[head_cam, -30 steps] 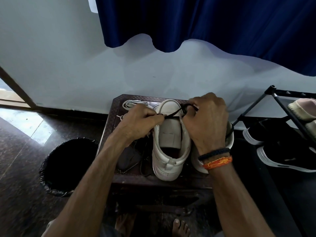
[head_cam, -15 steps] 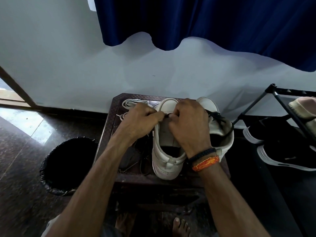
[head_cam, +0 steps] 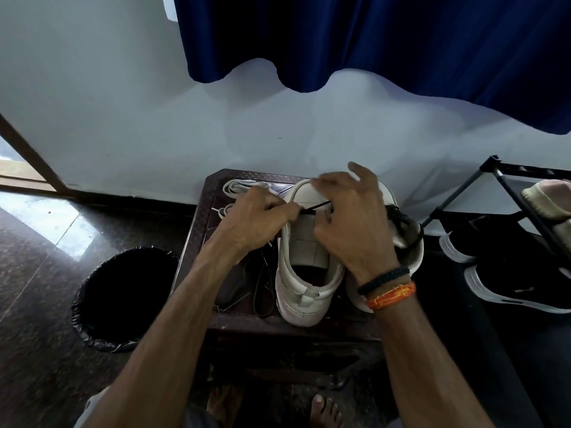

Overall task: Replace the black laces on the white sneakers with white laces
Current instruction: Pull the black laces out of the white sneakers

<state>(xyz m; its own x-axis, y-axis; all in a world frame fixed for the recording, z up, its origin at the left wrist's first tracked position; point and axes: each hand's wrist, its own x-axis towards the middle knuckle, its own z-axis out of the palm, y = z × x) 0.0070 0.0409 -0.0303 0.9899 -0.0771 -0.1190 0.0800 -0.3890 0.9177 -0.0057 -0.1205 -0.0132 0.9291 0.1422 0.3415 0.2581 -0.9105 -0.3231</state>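
Note:
A white sneaker (head_cam: 304,273) stands on a small dark stool (head_cam: 197,239), heel toward me. Across its front runs a short taut stretch of black lace (head_cam: 315,207). My left hand (head_cam: 258,216) pinches the left end of that stretch at the shoe's left edge. Over the shoe's right side, my right hand (head_cam: 349,220) takes the other end between thumb and forefinger, its other fingers spread and blurred. The second white sneaker (head_cam: 409,254) sits behind my right hand, its black lace (head_cam: 401,216) still threaded. White laces (head_cam: 239,186) lie at the stool's back left.
A loose black lace (head_cam: 262,291) lies on the stool left of the near shoe. A black bin (head_cam: 123,298) stands on the floor at the left. At the right is a black shoe rack (head_cam: 506,183) with dark shoes (head_cam: 513,276). My bare feet show below the stool.
My right hand pulled the black lace out to the right, came back over the shoe's front, and now has its fingers spread. My left hand has stayed at the shoe's left edge.

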